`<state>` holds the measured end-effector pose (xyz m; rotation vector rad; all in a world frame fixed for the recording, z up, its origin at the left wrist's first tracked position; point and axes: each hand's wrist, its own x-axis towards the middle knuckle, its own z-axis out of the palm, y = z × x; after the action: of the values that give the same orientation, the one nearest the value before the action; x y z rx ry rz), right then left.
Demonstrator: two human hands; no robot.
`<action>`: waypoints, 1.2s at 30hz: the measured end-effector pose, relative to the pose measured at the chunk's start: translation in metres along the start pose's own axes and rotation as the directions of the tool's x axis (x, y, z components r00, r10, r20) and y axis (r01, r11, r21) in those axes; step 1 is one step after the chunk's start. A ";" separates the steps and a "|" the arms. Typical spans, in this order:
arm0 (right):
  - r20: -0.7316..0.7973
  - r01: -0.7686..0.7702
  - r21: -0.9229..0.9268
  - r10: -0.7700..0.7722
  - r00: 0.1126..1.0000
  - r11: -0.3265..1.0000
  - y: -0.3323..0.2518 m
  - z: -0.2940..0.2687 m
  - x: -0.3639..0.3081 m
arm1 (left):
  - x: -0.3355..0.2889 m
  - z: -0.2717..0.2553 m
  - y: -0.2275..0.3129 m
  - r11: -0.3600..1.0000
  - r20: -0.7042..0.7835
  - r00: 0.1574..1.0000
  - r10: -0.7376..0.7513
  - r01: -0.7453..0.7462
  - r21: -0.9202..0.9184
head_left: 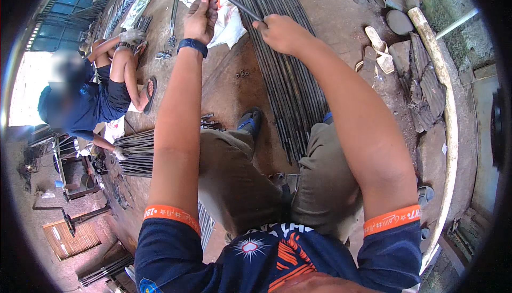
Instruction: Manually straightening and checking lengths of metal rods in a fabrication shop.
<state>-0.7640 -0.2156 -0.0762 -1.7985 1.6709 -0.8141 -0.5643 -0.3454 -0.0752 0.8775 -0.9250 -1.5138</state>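
My left hand (201, 18) is raised ahead of me with its fingers closed around one end of a thin dark metal rod (243, 8). A dark watch sits on that wrist. My right hand (281, 33) grips the same rod at its other end, fist closed. Both hands hover above a long bundle of dark steel rods (282, 74) lying on the brown ground, and a white plastic bag (230, 22) lies just behind the hands. My knees in grey-green trousers are bent below.
Another person (90, 98) sits on the ground at the left, hands on a second pile of rods (136, 151). Small nuts (242, 73) lie between us. Sandals and flat stones (381, 47) are scattered at the right beside a pale curved pipe (448, 111).
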 end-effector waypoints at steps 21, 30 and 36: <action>0.027 0.008 0.009 -0.009 1.000 1.000 0.001 -0.002 -0.001 | -0.020 0.029 0.002 0.999 0.158 0.987 -0.021 0.015 0.039; 0.033 -0.044 -0.016 0.044 0.998 0.999 -0.002 -0.001 -0.001 | -0.015 0.026 -0.001 0.998 0.159 0.986 0.058 -0.054 -0.030; 0.076 -0.090 -0.040 0.093 0.993 0.995 -0.005 -0.005 -0.001 | -0.018 0.025 0.002 0.785 0.179 0.889 0.422 -0.457 0.418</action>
<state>-0.7647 -0.2141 -0.0693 -1.7418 1.7143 -0.6694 -0.5837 -0.3257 -0.0623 0.8491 -1.4653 -0.9390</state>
